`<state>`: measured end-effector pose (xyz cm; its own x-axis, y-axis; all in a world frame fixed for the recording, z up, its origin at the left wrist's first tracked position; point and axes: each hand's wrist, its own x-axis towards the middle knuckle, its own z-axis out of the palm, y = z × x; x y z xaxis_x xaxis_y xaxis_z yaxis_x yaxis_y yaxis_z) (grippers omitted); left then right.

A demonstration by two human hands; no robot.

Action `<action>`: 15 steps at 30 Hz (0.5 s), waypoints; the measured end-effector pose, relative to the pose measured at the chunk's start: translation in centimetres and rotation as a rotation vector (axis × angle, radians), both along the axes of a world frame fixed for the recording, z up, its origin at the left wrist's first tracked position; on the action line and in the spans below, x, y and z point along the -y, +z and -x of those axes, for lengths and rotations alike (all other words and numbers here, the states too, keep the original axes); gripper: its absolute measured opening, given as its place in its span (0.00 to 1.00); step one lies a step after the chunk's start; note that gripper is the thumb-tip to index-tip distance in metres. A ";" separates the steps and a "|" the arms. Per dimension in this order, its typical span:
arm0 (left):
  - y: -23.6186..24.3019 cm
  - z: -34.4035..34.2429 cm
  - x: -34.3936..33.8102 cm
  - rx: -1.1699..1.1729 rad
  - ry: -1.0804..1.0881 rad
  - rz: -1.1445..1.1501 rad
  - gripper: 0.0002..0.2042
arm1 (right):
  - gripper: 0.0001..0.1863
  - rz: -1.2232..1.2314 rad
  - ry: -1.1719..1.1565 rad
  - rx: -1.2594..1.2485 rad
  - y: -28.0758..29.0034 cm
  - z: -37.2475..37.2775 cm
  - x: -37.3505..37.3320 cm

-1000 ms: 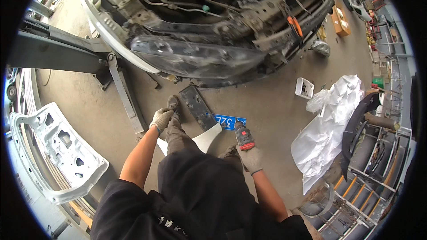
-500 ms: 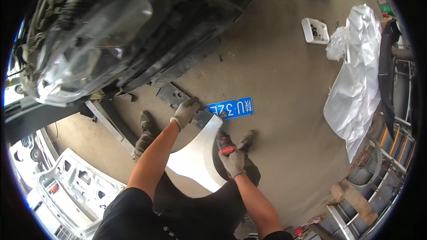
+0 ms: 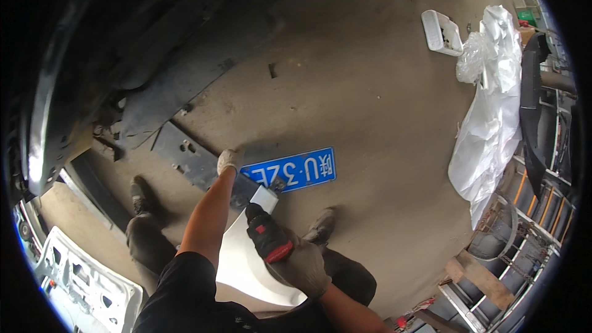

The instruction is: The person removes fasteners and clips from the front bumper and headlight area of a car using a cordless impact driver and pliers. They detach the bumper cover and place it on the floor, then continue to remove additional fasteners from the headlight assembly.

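Note:
My gloved left hand (image 3: 229, 161) is closed at the edge of a long dark panel (image 3: 188, 155) with holes in it; its fingertips are partly hidden. My gloved right hand (image 3: 303, 266) grips a black and red cordless power driver (image 3: 269, 238), its nose pointing up and left. Just ahead of the nose is the narrow end of a white curved car fender (image 3: 237, 259), which lies between my legs. A small dark bracket (image 3: 276, 184) sits at that end. The blue licence plate (image 3: 302, 170) appears upside down, partly covered by the bracket and fender tip.
A dark car front (image 3: 123, 43) looms at upper left. Silvery sheeting (image 3: 490, 129), clear plastic wrap (image 3: 472, 58) and a white tray (image 3: 442, 32) of small parts lie right. A metal rack (image 3: 524, 228) and wood block (image 3: 481, 277) stand lower right; a white door-like panel (image 3: 86, 283) lower left.
My view has shifted closer to the floor pieces. The driver has moved left and up toward the fender tip. My left hand remains at the dark panel's edge.

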<state>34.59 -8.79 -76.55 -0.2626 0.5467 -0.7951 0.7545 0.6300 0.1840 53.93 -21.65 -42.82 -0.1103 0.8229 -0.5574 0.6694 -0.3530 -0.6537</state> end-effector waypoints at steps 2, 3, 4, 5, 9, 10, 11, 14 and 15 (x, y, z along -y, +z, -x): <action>-2.0 -0.5 0.6 -0.074 0.115 -0.067 0.28 | 0.27 0.058 0.058 0.099 -0.3 -0.1 -1.1; -2.8 -0.4 1.0 -0.065 0.086 -0.103 0.26 | 0.27 0.068 0.026 0.086 -0.4 -0.3 -1.4; -3.2 -0.2 1.9 -0.045 0.053 -0.101 0.25 | 0.27 0.130 -0.003 0.069 -0.4 -0.4 -1.6; -3.4 0.3 2.5 -0.033 0.018 -0.109 0.24 | 0.27 0.138 -0.044 0.028 -0.4 -0.3 -1.6; 0.7 2.4 5.0 0.465 0.079 -0.306 0.13 | 0.25 -0.015 0.053 0.158 -1.5 0.0 -1.8; 3.4 2.9 5.1 0.683 0.106 -0.412 0.10 | 0.24 -0.071 0.042 0.199 -1.7 0.3 -1.9; 7.1 3.8 5.3 0.690 0.099 -0.263 0.09 | 0.23 -0.114 0.023 0.222 -1.8 0.6 -2.0; 21.1 6.3 4.6 0.693 0.047 0.065 0.08 | 0.24 -0.034 -0.201 0.235 0.3 2.2 -1.7; 26.3 7.7 4.3 0.832 0.278 0.176 0.09 | 0.23 0.012 -0.398 -0.042 2.2 3.0 -1.4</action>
